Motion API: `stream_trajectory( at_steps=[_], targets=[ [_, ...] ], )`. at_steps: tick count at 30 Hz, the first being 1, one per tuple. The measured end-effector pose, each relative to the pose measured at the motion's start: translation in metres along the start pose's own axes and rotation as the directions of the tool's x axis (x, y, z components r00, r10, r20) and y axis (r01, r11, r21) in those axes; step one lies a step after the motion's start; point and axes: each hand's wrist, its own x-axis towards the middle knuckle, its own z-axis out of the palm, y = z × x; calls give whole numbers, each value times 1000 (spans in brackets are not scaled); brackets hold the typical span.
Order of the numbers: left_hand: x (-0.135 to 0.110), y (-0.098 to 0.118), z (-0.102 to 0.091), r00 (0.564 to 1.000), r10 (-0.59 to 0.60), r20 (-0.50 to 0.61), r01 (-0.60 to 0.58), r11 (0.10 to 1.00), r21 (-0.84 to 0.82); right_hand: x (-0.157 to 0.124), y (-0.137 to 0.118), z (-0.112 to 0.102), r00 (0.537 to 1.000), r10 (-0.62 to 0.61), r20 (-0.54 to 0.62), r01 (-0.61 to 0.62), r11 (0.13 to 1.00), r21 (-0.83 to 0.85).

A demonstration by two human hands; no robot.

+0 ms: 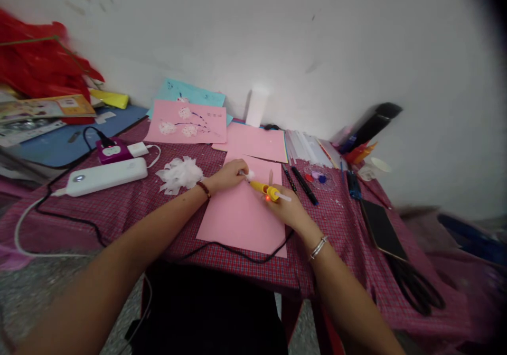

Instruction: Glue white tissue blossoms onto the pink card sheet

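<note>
My right hand [285,207] is wrapped around a yellow hot glue gun [259,187]. A translucent glue stick [283,197] pokes out of its back end, and a red light glows on its side. The nozzle points left, close to the fingertips of my left hand [227,176]. Those fingers are pinched together at a small white tuft [250,175], which touches or nearly touches the nozzle. Both hands are over a pink sheet of paper [245,223]. Left of my left wrist lies a pile of frilly white pieces [180,175].
Behind are a pink card with white blossoms [186,122] and stacked pink paper [253,141]. Markers [304,186], a paint palette [320,178] and black scissors [415,286] lie right. A white power bank [106,177] is left; a black cord [237,252] crosses the front.
</note>
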Motion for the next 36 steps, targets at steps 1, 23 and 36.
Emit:
stream_trajectory(
  at_steps=[1, 23, 36],
  targets=[
    [0, -1, 1, 1000, -6, -3, 6, 1000, -18, 0, -1, 1, 1000, 6, 14, -6, 1000, -29],
    [-1, -16, 8, 999, -30, -43, 23, 988, -152, -6, -24, 12, 975, 56, 214, 94, 771, -629],
    [-1, -19, 11, 997, -54, -53, 43, 981, -187, -7, -27, 12, 978, 94, 186, 47, 772, -634]
  ],
)
